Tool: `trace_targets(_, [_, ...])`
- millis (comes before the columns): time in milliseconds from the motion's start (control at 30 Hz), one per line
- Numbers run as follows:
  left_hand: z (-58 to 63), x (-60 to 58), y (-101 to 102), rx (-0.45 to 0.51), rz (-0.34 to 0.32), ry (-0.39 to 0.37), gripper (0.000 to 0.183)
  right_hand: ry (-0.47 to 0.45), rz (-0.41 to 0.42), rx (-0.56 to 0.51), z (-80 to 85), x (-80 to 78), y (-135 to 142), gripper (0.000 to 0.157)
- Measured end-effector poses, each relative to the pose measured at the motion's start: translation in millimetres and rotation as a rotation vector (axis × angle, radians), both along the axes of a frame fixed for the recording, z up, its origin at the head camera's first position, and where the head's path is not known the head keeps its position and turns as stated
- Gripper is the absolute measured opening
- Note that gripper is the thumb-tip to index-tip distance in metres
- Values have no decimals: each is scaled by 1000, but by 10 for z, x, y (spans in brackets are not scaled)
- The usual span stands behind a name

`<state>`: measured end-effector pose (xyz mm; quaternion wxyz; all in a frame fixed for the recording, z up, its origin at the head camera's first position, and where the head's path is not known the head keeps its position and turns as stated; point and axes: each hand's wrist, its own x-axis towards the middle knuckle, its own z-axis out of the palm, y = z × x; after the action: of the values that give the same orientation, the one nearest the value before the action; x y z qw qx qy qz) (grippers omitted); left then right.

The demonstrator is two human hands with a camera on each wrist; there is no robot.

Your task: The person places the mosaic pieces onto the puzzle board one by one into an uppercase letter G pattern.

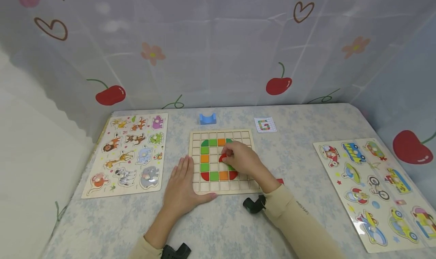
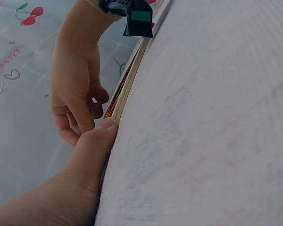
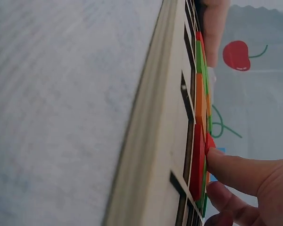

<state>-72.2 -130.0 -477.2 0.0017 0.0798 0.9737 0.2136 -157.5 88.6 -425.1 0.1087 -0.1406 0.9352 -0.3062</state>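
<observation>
A square wooden grid board (image 1: pixel 245 184) lies on the table. Green, orange and red tiles, some with rounded corners, form a G-like outline on it. My right hand (image 1: pixel 243 158) pinches a small red tile (image 1: pixel 222 158) over the grid's middle, at the right of the outline. In the right wrist view, thumb and fingers hold this red tile (image 3: pixel 210 142) at the tile row; its underside is hidden. My left hand (image 1: pixel 180 187) rests at the board's lower left corner, fingers straight along the left side and thumb (image 2: pixel 96 136) against the near edge.
Behind the board stand a blue curved holder (image 1: pixel 207 119) and a small card (image 1: pixel 265 125) with a coloured G pattern. An animal puzzle (image 1: pixel 102 164) lies left, a vehicle puzzle (image 1: pixel 378 248) right. A red piece (image 1: pixel 280 181) shows partly behind the right wrist. A printed curtain hangs behind.
</observation>
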Motion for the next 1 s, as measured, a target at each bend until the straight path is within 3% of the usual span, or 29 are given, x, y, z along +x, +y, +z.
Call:
trace_targets(133, [0,0,4,-7,0,-4,138,9,29,41,6,25,41,13])
trace_targets(267, [-3,-3,9,-11,1,-6,138,0,48,10,58,78,167,20])
trace_targets(567, [20,-9,19,-8,1,-7,137,-19,46,-22,215,255,781,26])
trace_targets(800, [25,-8,16,-6,1,-13,137,-86,35,55,264,431,1244,23])
trace_targets(1000, [14,-8,19,-8,3,-18,137,-129,-12,192,218,554,1394,28])
